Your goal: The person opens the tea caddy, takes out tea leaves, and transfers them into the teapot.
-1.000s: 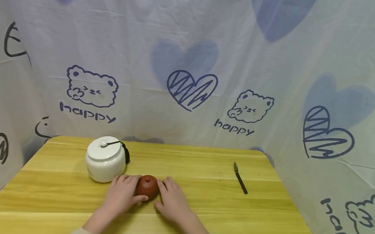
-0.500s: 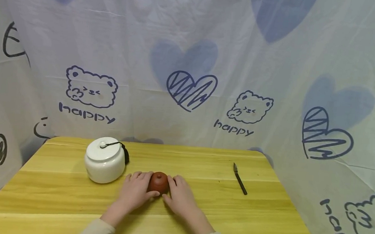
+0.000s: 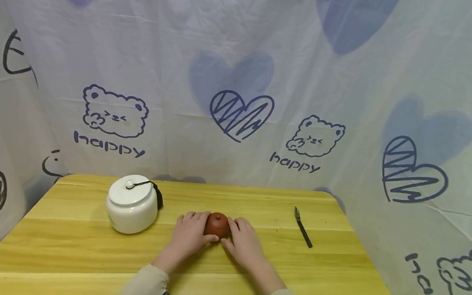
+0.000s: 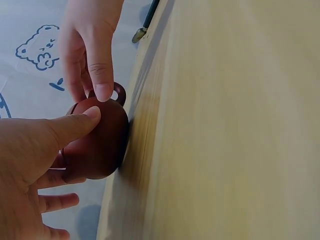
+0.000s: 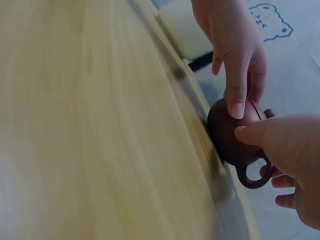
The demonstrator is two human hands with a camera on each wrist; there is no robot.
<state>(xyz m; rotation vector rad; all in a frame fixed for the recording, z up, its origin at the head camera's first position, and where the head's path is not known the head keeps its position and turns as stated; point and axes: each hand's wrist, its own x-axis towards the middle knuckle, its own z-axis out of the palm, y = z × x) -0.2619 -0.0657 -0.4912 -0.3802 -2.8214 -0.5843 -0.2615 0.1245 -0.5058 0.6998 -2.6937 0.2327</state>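
A small reddish-brown clay teapot [image 3: 217, 225] with a round lid knob stands near the middle of the wooden table, between both hands. My left hand [image 3: 190, 233] grips its left side, thumb at the near face and fingers round behind. On the other side my right hand [image 3: 244, 244] holds it, thumb at the near face too. The right wrist view shows the teapot's loop handle [image 5: 242, 176] beside the right hand's fingers. From the left wrist, the teapot's body [image 4: 102, 145] appears with both thumbs pressed on it. Its far side is hidden.
A white lidded jar [image 3: 131, 214] with a black tassel [image 3: 159, 198] stands at the back left of the table [image 3: 68, 250]. To the right lies a thin tool [image 3: 305, 232] with a black handle and pointed tip. Printed cloth [image 3: 171, 129] hangs behind and at both sides.
Both hands have moved the teapot rightward and slightly away across the table, from beside the white jar toward the middle. The jar and the thin tool have stayed in place.
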